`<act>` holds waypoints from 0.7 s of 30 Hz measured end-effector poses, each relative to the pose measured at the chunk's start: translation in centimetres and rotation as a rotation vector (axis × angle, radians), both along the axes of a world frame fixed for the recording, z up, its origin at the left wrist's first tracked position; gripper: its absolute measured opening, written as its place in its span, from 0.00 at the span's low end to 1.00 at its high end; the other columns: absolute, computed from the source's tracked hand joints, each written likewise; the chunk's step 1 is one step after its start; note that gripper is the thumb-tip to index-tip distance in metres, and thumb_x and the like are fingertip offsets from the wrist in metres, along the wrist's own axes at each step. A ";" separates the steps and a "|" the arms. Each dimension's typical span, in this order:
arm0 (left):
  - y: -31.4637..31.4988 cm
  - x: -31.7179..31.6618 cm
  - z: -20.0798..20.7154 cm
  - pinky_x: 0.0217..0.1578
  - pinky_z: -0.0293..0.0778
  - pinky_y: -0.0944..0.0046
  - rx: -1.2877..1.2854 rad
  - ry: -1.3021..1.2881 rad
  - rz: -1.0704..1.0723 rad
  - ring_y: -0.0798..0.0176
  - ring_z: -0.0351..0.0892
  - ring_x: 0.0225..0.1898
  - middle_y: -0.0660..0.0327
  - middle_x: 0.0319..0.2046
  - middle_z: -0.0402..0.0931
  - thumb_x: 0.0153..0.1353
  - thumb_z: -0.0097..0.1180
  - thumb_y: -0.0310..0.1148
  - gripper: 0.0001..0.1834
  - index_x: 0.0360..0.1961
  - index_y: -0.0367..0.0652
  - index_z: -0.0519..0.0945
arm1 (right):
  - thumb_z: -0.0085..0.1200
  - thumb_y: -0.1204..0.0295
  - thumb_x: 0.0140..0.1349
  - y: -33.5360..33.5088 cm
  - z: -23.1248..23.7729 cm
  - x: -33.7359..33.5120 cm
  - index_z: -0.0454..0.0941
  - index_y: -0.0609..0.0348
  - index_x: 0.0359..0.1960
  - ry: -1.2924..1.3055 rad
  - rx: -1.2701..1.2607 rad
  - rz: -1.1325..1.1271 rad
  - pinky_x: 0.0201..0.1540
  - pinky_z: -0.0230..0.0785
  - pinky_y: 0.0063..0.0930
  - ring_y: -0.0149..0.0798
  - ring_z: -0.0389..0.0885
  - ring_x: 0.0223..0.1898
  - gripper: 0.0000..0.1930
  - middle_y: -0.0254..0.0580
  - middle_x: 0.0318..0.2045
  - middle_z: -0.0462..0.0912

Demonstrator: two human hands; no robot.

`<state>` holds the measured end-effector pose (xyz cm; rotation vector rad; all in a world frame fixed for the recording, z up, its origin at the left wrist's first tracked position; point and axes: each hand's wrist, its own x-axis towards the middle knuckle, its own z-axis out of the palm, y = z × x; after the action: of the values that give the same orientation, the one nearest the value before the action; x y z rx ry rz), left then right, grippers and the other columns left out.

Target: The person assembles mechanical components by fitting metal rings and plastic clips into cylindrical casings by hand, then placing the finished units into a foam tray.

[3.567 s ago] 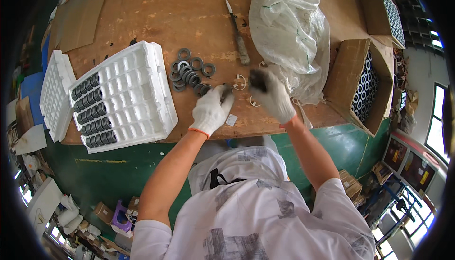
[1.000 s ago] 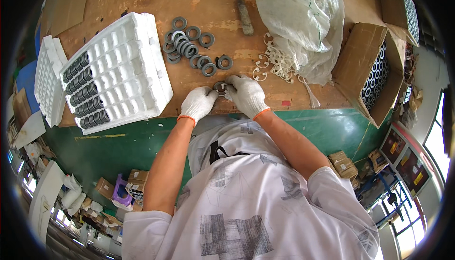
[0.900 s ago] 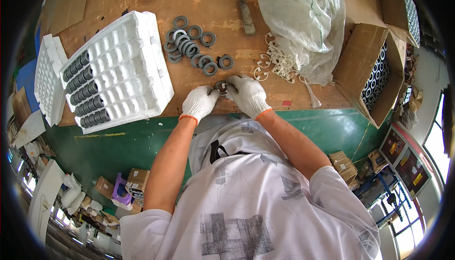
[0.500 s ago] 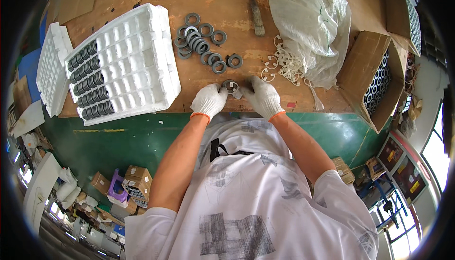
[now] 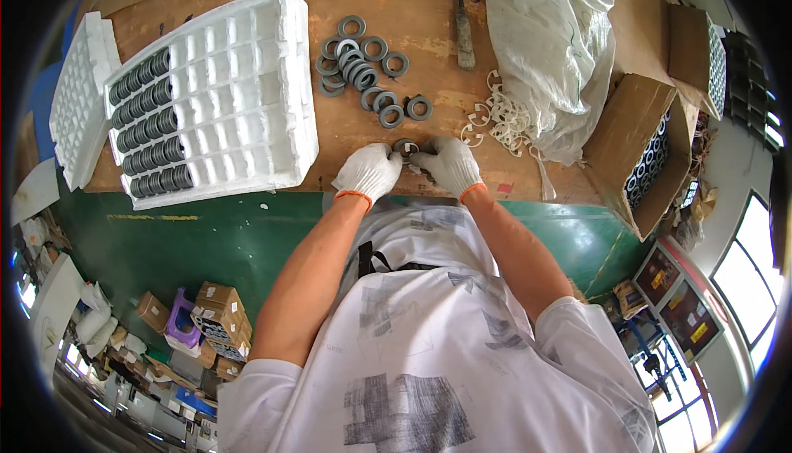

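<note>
At the front edge of the table, a dark grey ring (image 5: 404, 147) sits between my gloved hands, with a bit of white showing in its opening. My left hand (image 5: 369, 171) has its fingers closed on the ring's left side. From the other side, my right hand (image 5: 450, 164) presses its closed fingers against the ring; its fingertips are partly hidden. Just beyond lies a loose pile of similar grey rings (image 5: 396, 63). White open plastic clips (image 5: 509, 120) lie heaped to the right of my right hand.
On the left, a white foam tray (image 5: 280, 115) holds rows of dark rings, beside another foam tray (image 5: 82, 106). A white woven sack (image 5: 553, 49) lies behind the clips. Far right stands a cardboard box (image 5: 631, 135) of rings. A brush-like tool (image 5: 465, 40) lies at the back.
My right hand has come in closer to my left, covering more of the ring's right side. The white piece beside the ring shows less. The whole view has shifted slightly.
</note>
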<state>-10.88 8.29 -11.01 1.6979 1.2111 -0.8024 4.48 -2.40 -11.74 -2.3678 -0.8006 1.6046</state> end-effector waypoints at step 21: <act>-0.6 -0.5 0.1 0.54 0.79 0.39 0.029 -0.093 0.062 0.36 0.85 0.53 0.41 0.49 0.86 0.69 0.50 0.51 0.25 0.48 0.43 0.88 | 0.58 0.61 0.69 1.0 -0.1 -0.7 0.84 0.58 0.49 -0.177 0.333 0.215 0.51 0.76 0.52 0.62 0.85 0.49 0.15 0.58 0.46 0.86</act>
<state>-11.39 7.72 -10.92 1.6940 1.2104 -0.6643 3.76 -1.37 -11.80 -2.2618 -1.2853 1.2200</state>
